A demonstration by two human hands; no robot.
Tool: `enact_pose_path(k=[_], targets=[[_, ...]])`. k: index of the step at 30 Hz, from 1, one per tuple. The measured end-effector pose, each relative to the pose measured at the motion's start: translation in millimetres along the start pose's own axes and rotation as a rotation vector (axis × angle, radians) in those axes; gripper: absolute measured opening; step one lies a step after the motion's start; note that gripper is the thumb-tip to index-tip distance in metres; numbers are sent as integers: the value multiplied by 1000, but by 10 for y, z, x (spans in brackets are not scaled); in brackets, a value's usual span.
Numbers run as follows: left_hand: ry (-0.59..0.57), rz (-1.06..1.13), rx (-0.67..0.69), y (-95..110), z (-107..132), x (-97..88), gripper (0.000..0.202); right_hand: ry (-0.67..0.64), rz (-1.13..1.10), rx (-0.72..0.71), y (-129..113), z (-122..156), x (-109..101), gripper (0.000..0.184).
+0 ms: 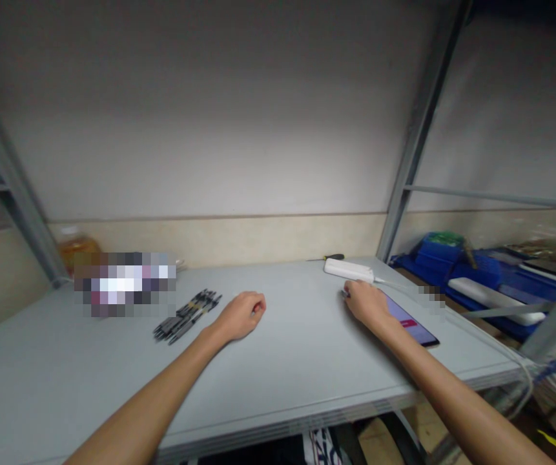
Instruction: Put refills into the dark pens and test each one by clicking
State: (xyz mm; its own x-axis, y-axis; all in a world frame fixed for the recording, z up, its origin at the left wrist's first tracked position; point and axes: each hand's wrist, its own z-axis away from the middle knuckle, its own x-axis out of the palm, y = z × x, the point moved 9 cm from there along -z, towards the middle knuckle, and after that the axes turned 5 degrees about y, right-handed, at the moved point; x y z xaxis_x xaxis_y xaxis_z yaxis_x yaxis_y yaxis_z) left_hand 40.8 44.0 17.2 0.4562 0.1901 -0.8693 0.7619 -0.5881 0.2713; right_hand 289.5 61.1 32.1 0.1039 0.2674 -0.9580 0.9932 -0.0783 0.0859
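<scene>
While resting right hand (365,303) over the phone (414,325), could not tell its grip; curled left hand (243,315) narrow, well left of phone; probably called for light fingertip pressure.

pens (188,316): they're looking mostly blk + gry, w/ a tan-ish band showing
phone (417,333): it's glowing lilac, w/ a pinkish-red block (408,323) sitting on screen
pwr strip (348,270): it's showing plain wht
screwdriver (334,257): handle's sporting blk + ylw
tabletop (287,361): it's reading pale gry-blue
bins (435,255): they're rocking deep blue tbh
fabric (323,445): it's mixing blk + wht w/ lettering
</scene>
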Motion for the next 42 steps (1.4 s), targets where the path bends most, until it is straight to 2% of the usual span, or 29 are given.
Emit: enact_pose_path(k=[6, 11, 14, 18, 20, 25, 30, 33, 35, 39, 42], targets=[[-8, -8, -1, 29, 6, -10, 16, 38, 11, -12, -102, 16, -72, 31], [-11, -118, -39, 29, 14, -53, 18, 68, -33, -72, -393, 56, -161, 30], [2, -304, -137, -26, 26, -147, 23, 76, -87, -140, -643, 83, -206, 28], [47, -549, -374, -190, 104, -342, 35, 68, -162, -214, -945, 107, -217, 28], [51, -615, -450, -257, 147, -399, 36, 75, -200, -262, -1078, 120, -214, 27], [-46, -630, -559, -432, 217, -365, 36, 104, -276, -376, -1303, 176, -184, 26], [-105, -615, -561, -481, 219, -327, 37, 108, -321, -466, -1385, 244, -161, 24], [-98, -566, -506, -450, 185, -302, 38, 75, -364, -516, -1427, 281, -138, 23], [-58, -455, -410, -369, 127, -262, 37, 79, -405, -551, -1464, 310, -144, 23], [85, -23, -188, -106, 11, -179, 24, 125, -487, -632, -1554, 387, -182, 28], [80, 301, -137, 16, -22, -48, 20, 132, -511, -688, -1615, 431, -185, 30]])
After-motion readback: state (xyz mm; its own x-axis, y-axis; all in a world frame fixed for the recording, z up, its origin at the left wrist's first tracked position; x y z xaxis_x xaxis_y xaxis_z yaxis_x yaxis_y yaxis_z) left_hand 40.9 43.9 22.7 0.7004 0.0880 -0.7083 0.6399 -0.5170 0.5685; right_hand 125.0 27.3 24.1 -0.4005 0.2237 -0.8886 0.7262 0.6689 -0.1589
